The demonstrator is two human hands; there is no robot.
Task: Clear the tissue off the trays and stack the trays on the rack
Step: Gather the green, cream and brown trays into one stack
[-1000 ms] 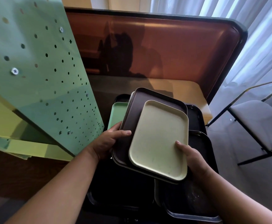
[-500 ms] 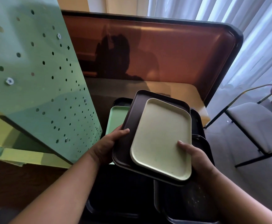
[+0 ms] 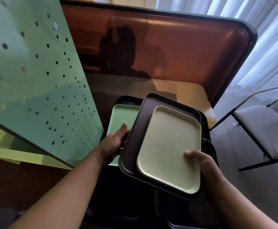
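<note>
A cream tray point(image 3: 169, 149) lies inside a larger dark brown tray point(image 3: 141, 129), both tilted and raised above a pile of dark trays point(image 3: 208, 146). My right hand point(image 3: 202, 164) grips the pair at the near right corner, thumb on the cream tray. At the dark brown tray's left rim is my left hand point(image 3: 113, 142). Its thumb is off the rim and points over a mint green tray point(image 3: 121, 114) lying lower down. Its fingers are hidden by the rim. No tissue is visible on any tray.
A green perforated metal panel point(image 3: 35, 80) leans close on the left. A bench with a brown padded back point(image 3: 176, 47) and tan seat point(image 3: 188, 95) stands behind the trays. A grey chair point(image 3: 264, 129) and white curtains point(image 3: 267, 38) are on the right.
My left thumb has come off the top of the dark brown tray and now points over the green tray. The tray pair has shifted slightly right; my right hand keeps its grip.
</note>
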